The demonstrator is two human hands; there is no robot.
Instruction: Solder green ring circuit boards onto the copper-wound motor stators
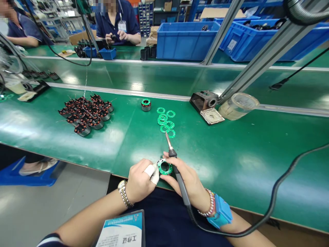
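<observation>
At the near edge of the bench, a motor stator point(165, 167) topped with a green ring-shaped circuit board is held between my hands. My left hand point(143, 178) is closed, its white-covered fingertips pinched at the stator's left edge; whether a wire is among them is hidden. A soldering iron point(180, 176) is gripped in my right hand point(189, 181), tip pointing away over the bench. The thumb and fingers of that hand also steady the stator from the right. Beyond the iron's tip lie several loose green ring boards point(163, 119). One stator with a board point(146, 105) stands left of them.
Many wound stators point(86, 113) cluster at left. An iron stand point(205, 101) with a sponge point(212, 116) and a plastic tub point(238, 106) sit at right. The iron's cable point(273, 195) loops across the right side. Blue bins point(186, 40) and two co-workers are behind.
</observation>
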